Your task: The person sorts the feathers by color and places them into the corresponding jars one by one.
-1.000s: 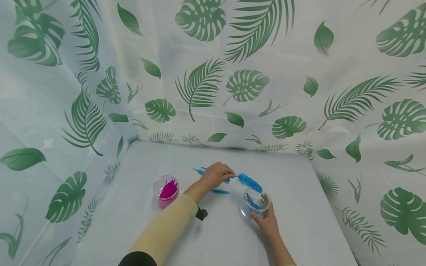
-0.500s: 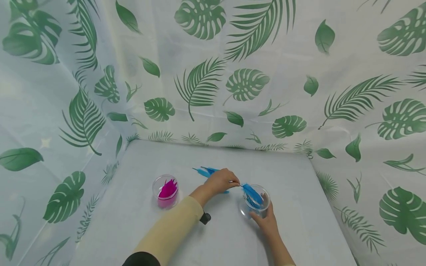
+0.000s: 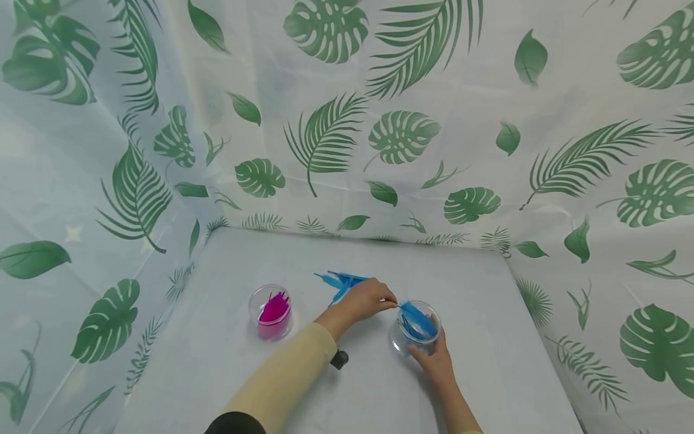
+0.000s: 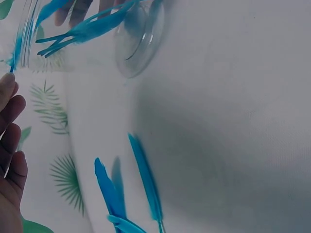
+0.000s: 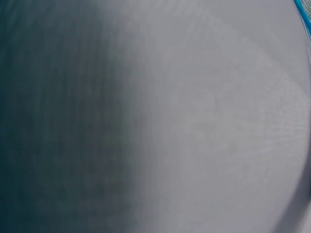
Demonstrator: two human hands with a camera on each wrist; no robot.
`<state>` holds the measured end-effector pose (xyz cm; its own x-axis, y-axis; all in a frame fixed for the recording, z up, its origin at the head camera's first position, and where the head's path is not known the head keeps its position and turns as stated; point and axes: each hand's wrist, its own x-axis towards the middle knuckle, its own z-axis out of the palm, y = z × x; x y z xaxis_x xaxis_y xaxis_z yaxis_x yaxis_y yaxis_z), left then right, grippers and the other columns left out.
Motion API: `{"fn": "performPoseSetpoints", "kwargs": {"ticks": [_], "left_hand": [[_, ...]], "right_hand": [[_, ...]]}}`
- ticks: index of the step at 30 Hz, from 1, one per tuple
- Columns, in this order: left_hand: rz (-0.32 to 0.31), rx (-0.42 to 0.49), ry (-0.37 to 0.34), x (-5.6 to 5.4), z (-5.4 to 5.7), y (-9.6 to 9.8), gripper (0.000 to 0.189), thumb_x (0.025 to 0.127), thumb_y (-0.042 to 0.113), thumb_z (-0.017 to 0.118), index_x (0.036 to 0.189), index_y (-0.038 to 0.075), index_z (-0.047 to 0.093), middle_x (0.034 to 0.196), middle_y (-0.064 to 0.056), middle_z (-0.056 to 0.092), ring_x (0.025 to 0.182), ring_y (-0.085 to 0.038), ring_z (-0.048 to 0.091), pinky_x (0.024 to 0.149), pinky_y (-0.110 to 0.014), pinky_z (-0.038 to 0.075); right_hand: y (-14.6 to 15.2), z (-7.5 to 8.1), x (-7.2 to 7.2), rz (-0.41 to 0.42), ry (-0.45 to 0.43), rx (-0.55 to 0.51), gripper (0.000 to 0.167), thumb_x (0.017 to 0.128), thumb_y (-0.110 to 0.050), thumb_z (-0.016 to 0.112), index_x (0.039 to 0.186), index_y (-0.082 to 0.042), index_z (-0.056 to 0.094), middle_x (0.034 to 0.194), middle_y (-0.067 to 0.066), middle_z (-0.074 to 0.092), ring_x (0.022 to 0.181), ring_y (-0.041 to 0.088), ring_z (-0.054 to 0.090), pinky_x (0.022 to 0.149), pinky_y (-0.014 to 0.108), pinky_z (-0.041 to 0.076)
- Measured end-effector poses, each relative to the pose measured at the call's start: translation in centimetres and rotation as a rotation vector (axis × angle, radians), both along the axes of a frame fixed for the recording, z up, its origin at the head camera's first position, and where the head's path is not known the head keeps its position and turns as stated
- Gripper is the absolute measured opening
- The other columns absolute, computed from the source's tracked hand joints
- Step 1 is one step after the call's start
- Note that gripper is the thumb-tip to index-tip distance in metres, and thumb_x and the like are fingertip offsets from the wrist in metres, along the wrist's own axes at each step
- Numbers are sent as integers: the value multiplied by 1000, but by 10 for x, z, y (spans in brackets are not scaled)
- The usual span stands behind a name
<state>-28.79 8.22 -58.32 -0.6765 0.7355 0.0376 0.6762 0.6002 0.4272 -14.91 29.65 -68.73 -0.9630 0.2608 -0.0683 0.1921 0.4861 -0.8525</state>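
Note:
My left hand [image 3: 367, 301] pinches the quill end of a blue feather [image 3: 419, 319], whose vane lies in the mouth of a clear jar [image 3: 400, 345]. Around the jar's right side curl the fingers and thumb of my right hand [image 3: 436, 360]. More blue feathers [image 4: 92, 29] show through the clear wall in the left wrist view, where my left fingertips [image 4: 7, 85] are at the rim. Several loose blue feathers [image 3: 338, 281] lie on the table behind my left hand, which partly hides them. The right wrist view shows mostly pale surface and shadow.
To the left, a second clear jar [image 3: 255, 314] holds bright pink feathers [image 3: 275, 308]. Both stand on a white-covered table [image 3: 358, 398]. A leaf-printed curtain [image 3: 336, 78] rises behind the table's back edge and along the sides.
My left hand has moved right and slightly down, bringing the blue feather from above the jar into its mouth. More loose blue feathers are uncovered behind it. My right hand stays on the jar.

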Motion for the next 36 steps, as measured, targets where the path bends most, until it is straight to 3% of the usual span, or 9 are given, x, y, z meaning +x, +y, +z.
{"fn": "performPoseSetpoints", "kwargs": {"ticks": [11, 18, 22, 26, 30, 33, 36], "left_hand": [[15, 14, 7, 3, 1, 1, 25, 97, 43, 59, 115, 33, 73, 108, 18, 70, 101, -3, 60, 92, -21, 51], [104, 78, -81, -2, -2, -13, 28, 98, 43, 58, 117, 30, 73, 113, 15, 71, 107, -5, 63, 97, -25, 51], [208, 137, -112, -10, -13, -34, 29, 98, 43, 58, 117, 28, 73, 113, 12, 71, 108, -10, 63, 96, -28, 52], [395, 215, -116, -17, -29, -60, 31, 97, 41, 61, 118, 22, 72, 113, 5, 72, 110, -17, 64, 98, -35, 52], [572, 273, -84, -18, -47, -82, 33, 93, 35, 68, 117, 13, 72, 104, -1, 73, 102, -22, 66, 93, -39, 54], [645, 256, -69, -15, -63, -92, 33, 91, 32, 71, 117, 12, 71, 100, -2, 72, 98, -24, 64, 90, -40, 54], [665, 223, -58, -8, -82, -97, 35, 90, 33, 72, 117, 12, 70, 102, -4, 71, 98, -26, 63, 89, -42, 53]], "right_hand": [[-1, 1, 0, -20, 11, -2, 106, 79, -42, 82, 158, -32, 13, 164, 6, 25, 152, 37, 17, 118, 68, 13], [-1, 1, -1, -24, 1, 21, 107, 79, -43, 81, 159, -32, 11, 164, 6, 26, 153, 35, 17, 119, 67, 14], [-2, 1, 0, -22, 20, 19, 106, 79, -41, 81, 158, -32, 11, 164, 6, 27, 153, 34, 19, 120, 65, 14], [-2, 0, -1, -15, 30, 15, 105, 79, -40, 81, 158, -34, 11, 164, 5, 27, 153, 33, 19, 120, 65, 13], [-2, -1, 0, -17, 18, 16, 106, 79, -43, 81, 158, -34, 11, 164, 6, 26, 153, 34, 18, 120, 65, 12], [-1, -1, 0, -21, 13, 19, 106, 79, -43, 81, 158, -33, 11, 164, 6, 26, 153, 34, 17, 120, 65, 13], [1, -2, 0, -21, 12, 20, 105, 80, -44, 80, 158, -34, 11, 164, 6, 26, 153, 34, 16, 120, 64, 12]]}}
